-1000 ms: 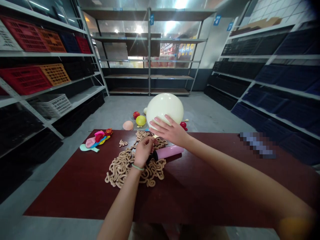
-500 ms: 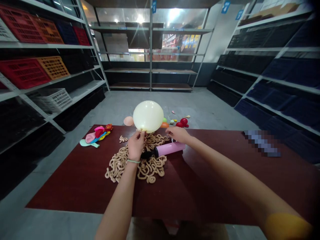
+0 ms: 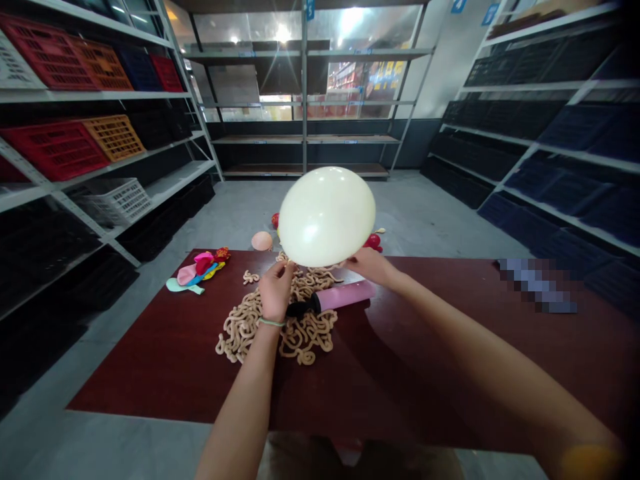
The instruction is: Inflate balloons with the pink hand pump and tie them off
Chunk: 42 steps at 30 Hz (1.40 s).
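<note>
A large pale-yellow inflated balloon [image 3: 327, 217] is in front of me, tilted to the right. My left hand [image 3: 277, 291] is closed in a pinch at its lower left, where the neck seems to be; the fingers cover the neck itself. At the balloon's lower right is my right hand [image 3: 374, 268], fingers bent together and partly behind the balloon; what they hold, if anything, is hidden. Beneath my hands lies a pink balloon pump [image 3: 346, 295], its black end behind my left wrist, resting on a heap of tan, curly rope-like strands [image 3: 245, 325].
Flat, uninflated balloons [image 3: 187, 275] lie at the left of the dark red table [image 3: 165, 373]. On the floor beyond are a peach balloon [image 3: 261, 241] and red balloons [image 3: 373, 241]. A blurred-out object [image 3: 537, 285] lies at the right. Shelving with crates [image 3: 57, 148] stands around.
The pale-yellow balloon has swung up and to the right, looks larger, and now covers part of my right fingers. My right hand has shifted slightly right; my left hand keeps its pinch.
</note>
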Each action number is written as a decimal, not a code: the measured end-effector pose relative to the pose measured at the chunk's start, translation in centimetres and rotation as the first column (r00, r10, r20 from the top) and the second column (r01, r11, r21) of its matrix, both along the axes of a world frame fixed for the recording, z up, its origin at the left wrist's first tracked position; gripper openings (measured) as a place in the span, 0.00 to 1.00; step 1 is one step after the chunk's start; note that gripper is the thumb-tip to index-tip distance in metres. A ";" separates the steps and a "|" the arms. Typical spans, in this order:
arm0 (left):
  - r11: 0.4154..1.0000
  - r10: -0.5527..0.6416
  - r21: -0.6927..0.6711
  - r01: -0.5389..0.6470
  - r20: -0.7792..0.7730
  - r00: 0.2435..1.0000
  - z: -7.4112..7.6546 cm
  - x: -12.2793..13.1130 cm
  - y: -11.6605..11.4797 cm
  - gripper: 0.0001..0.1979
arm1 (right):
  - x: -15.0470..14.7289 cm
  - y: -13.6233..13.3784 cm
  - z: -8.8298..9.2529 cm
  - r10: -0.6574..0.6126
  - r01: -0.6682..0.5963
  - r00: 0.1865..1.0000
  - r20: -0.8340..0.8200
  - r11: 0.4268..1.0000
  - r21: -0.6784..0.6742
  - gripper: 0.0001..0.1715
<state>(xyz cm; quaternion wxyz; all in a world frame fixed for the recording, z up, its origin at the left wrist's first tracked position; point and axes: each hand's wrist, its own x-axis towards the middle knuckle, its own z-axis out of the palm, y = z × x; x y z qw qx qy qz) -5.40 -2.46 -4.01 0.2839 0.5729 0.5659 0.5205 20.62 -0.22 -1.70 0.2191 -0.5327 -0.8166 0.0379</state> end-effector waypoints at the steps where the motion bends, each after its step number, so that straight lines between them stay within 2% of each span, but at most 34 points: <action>1: 1.000 0.003 0.001 -0.003 0.016 1.000 0.0 0.1 0.0 0.14 | 0.5 -0.6 1.0 -0.028 0.021 0.997 -0.077 0.997 -0.081 0.11; 3: 1.000 0.005 0.002 -0.005 0.036 0.999 -0.1 0.3 0.0 0.14 | 1.5 -1.8 3.0 -0.108 0.053 0.967 -0.231 0.971 -0.233 0.10; 6: 1.000 -0.009 -0.002 0.009 0.028 1.000 -0.3 0.5 -0.1 0.15 | 2.5 -3.3 5.9 -0.164 0.063 0.925 -0.343 0.956 -0.287 0.13; 11: 1.000 -0.007 -0.002 0.007 -0.045 0.999 -0.5 0.6 -0.2 0.17 | 3.0 -5.0 9.1 -0.220 0.165 0.932 -0.288 0.965 -0.201 0.15; 16: 1.000 -0.022 0.016 0.025 -0.191 0.981 -0.1 0.7 -0.7 0.16 | 3.3 -6.2 11.9 -0.217 0.205 0.943 -0.254 0.976 -0.075 0.18; 20: 0.997 -0.058 0.040 0.073 -0.286 0.957 -0.1 0.8 -1.1 0.15 | 2.7 -6.6 15.3 -0.218 0.223 0.953 -0.209 0.975 0.002 0.17; 25: 0.990 -0.069 0.095 0.108 -0.347 0.935 -0.4 1.0 -1.0 0.14 | 0.4 -5.8 19.7 -0.152 0.177 0.976 -0.157 0.971 0.162 0.15; 29: 0.982 -0.090 0.123 0.146 -0.378 0.921 -0.5 1.3 -1.0 0.14 | -2.1 -3.6 21.8 -0.063 0.086 0.994 -0.095 0.958 0.274 0.21; 32: 0.975 -0.111 0.135 0.175 -0.388 0.915 -0.4 1.5 -1.1 0.14 | -4.5 -1.5 22.0 -0.037 0.063 0.995 -0.092 0.953 0.297 0.23; 35: 0.972 -0.116 0.143 0.186 -0.395 0.911 -0.4 1.5 -1.1 0.12 | -7.1 0.0 20.6 -0.038 0.061 0.996 -0.077 0.948 0.313 0.20; 38: 0.971 -0.099 0.160 0.176 -0.405 0.909 -0.7 1.6 -1.0 0.11 | -9.4 0.5 17.8 -0.041 0.039 0.999 0.000 0.956 0.292 0.15; 42: 0.968 0.024 0.236 0.083 -0.421 0.907 -0.8 1.5 -0.8 0.11 | -11.1 -0.4 13.6 -0.067 0.033 0.964 0.258 0.990 0.134 0.14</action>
